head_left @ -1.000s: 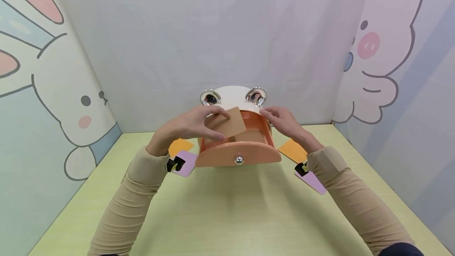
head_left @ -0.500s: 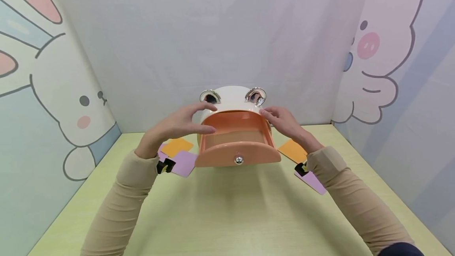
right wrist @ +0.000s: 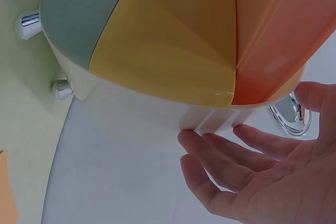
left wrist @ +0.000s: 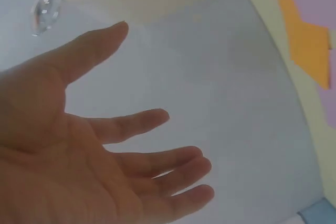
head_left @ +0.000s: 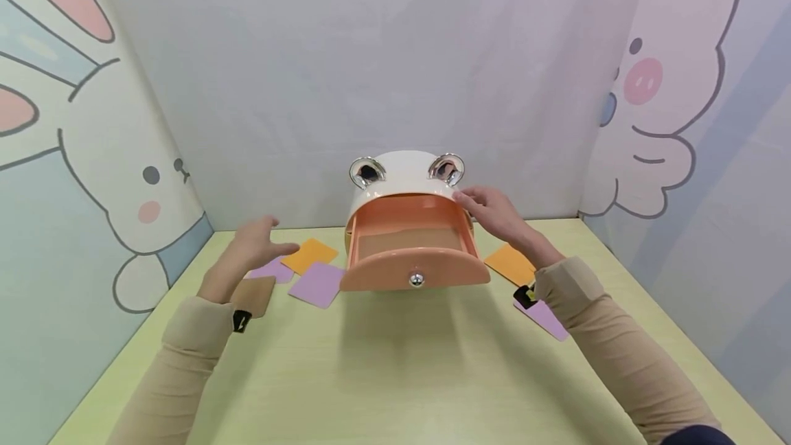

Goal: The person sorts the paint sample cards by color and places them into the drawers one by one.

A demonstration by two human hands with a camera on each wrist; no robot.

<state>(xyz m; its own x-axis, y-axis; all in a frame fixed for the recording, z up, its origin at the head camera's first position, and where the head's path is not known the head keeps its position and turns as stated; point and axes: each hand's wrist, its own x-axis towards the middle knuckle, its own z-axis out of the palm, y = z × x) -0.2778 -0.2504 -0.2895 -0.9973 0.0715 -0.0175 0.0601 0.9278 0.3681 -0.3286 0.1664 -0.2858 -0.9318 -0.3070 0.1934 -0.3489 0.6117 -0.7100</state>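
A white frog-shaped drawer cabinet [head_left: 404, 172] with silver-rimmed eyes stands against the back wall. Its orange top drawer [head_left: 415, 270] is pulled out, and a brown card [head_left: 410, 240] lies flat inside. My right hand [head_left: 494, 213] rests on the cabinet's right side; in the right wrist view its fingertips [right wrist: 189, 136] touch the white shell and its thumb is by the front rim. Holding nothing, my left hand [head_left: 250, 244] hovers at the left with fingers spread. Below it on the table are a brown card [head_left: 256, 295], an orange card [head_left: 309, 255] and purple cards [head_left: 317, 284].
On the right of the cabinet lie another orange card [head_left: 510, 265] and a purple card [head_left: 541, 320], partly covered by the right arm. Beneath the open drawer, the right wrist view shows a yellow drawer [right wrist: 168, 45] and a grey-green one [right wrist: 79, 14], both closed.
My left hand held a brown card over the drawer, let it go there and moved left, away from the cabinet. The right hand stays on the cabinet's side.
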